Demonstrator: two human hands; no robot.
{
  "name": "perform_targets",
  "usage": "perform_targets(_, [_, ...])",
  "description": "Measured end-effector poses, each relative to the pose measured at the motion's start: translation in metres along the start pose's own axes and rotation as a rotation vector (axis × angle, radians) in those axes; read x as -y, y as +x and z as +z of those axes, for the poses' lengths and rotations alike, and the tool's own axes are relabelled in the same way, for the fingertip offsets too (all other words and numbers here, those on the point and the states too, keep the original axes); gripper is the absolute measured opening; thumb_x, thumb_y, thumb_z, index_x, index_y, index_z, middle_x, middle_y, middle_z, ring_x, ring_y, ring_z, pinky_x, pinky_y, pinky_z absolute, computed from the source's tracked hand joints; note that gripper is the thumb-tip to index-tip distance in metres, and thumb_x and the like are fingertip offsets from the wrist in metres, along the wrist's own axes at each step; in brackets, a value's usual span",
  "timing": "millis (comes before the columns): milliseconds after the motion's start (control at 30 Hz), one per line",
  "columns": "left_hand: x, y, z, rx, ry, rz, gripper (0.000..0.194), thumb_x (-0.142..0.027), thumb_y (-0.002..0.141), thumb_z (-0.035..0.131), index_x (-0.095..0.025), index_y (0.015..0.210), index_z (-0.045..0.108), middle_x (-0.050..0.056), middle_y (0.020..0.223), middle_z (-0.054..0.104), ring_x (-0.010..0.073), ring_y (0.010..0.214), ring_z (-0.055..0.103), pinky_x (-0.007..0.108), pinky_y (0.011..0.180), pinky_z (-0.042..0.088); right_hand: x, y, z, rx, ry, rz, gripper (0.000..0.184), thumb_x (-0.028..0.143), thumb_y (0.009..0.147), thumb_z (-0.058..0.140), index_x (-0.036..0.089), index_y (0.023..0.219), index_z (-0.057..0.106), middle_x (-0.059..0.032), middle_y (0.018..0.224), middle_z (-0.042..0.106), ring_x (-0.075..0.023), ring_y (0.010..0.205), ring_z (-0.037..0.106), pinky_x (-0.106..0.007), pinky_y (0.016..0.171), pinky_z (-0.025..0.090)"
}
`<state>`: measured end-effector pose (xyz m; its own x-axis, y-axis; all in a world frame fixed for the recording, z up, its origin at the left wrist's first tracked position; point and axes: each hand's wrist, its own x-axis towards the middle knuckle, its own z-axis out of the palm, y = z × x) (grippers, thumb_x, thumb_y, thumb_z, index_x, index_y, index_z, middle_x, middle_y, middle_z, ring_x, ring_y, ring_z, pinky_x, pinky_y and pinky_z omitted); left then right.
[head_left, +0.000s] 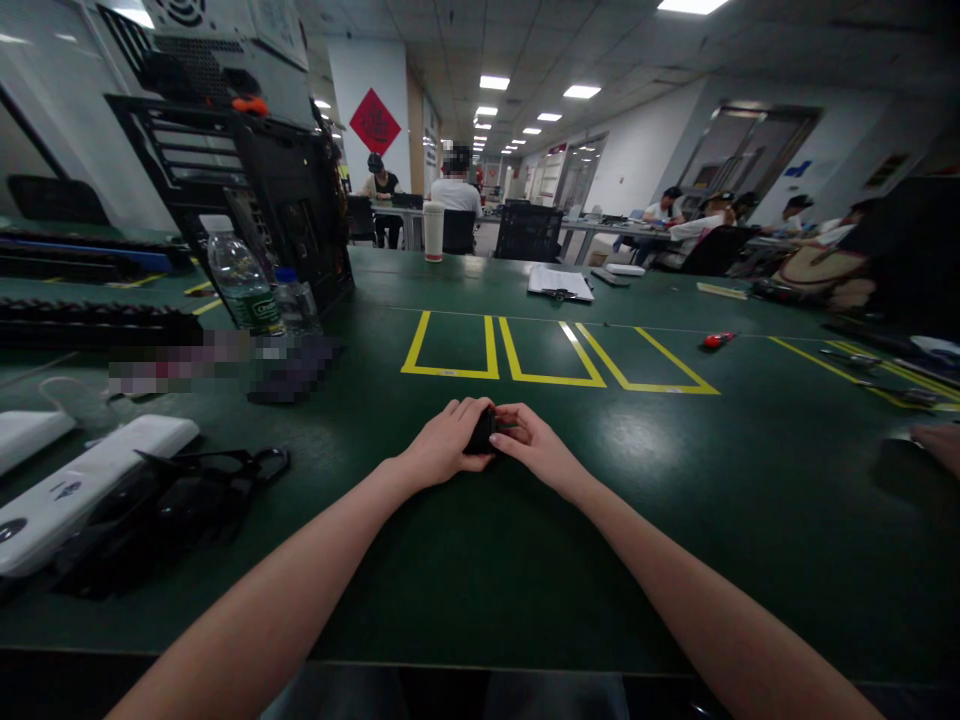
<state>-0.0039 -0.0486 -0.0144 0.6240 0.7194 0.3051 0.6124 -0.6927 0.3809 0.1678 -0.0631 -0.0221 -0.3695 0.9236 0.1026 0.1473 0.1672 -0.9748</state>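
Both hands meet over the middle of the green table [480, 560], around a small black object [482, 432]. My left hand [444, 440] is wrapped over its left side, thumb at the bottom and fingers across the top. On the right side, the fingers and thumb of my right hand [531, 442] are closed against the object's edge. Its kind cannot be made out, as the fingers cover most of it. Just beyond the hands, yellow tape [450, 373] marks several outlined areas on the table.
A black computer case frame [285, 200], bottles [244, 285], a white power bank [105, 490] and black straps [195, 500] crowd the left. Farther back are a clipboard [560, 283] and a white cup [433, 232]. A red object [718, 341] lies right; another person's hand [937, 440] shows at the edge.
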Motion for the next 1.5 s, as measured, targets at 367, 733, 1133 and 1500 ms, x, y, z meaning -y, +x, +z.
perform_targets(367, [-0.0013,0.0001,-0.0022,0.017,-0.012,-0.016,0.057,-0.035,0.067,0.057,-0.021,0.114,0.028,0.006,0.107,0.044,0.0211,0.092,0.045,0.035,0.074,0.04,0.0013,0.0007,0.0013,-0.005,0.08,-0.028,0.021,0.028,0.071,0.054,0.02,0.089,0.047,-0.001,0.092,0.052,-0.0139,0.088,0.054,-0.034,0.081,0.044])
perform_targets(733, [0.0013,0.0008,0.0006,0.01,-0.008,-0.017,0.057,-0.033,0.066,0.057,-0.021,0.114,0.028,0.006,0.107,0.045,0.0208,0.091,0.045,0.034,0.073,0.04,0.0029,-0.0001,-0.0035,0.067,0.037,0.0,0.031,0.024,0.068,0.058,0.021,0.096,0.045,-0.0024,0.102,0.05,-0.016,0.096,0.051,-0.037,0.086,0.041])
perform_targets(1133, [-0.0005,0.0009,-0.0008,0.02,-0.012,-0.031,0.055,-0.034,0.067,0.056,-0.021,0.114,0.029,0.006,0.108,0.045,0.0213,0.091,0.045,0.035,0.072,0.041,-0.0044,0.0046,0.0002,-0.022,0.033,0.0,0.029,0.028,0.07,0.055,0.02,0.095,0.045,-0.003,0.099,0.051,-0.0147,0.091,0.052,-0.035,0.083,0.042])
perform_targets(1500, [0.0009,0.0004,-0.0002,0.001,-0.008,-0.005,0.056,-0.035,0.067,0.056,-0.021,0.114,0.028,0.007,0.107,0.045,0.0214,0.091,0.044,0.034,0.072,0.041,-0.0019,0.0022,0.0007,-0.016,0.088,-0.047,0.02,0.027,0.071,0.054,0.02,0.088,0.047,-0.0006,0.092,0.052,-0.0144,0.09,0.053,-0.034,0.081,0.043])
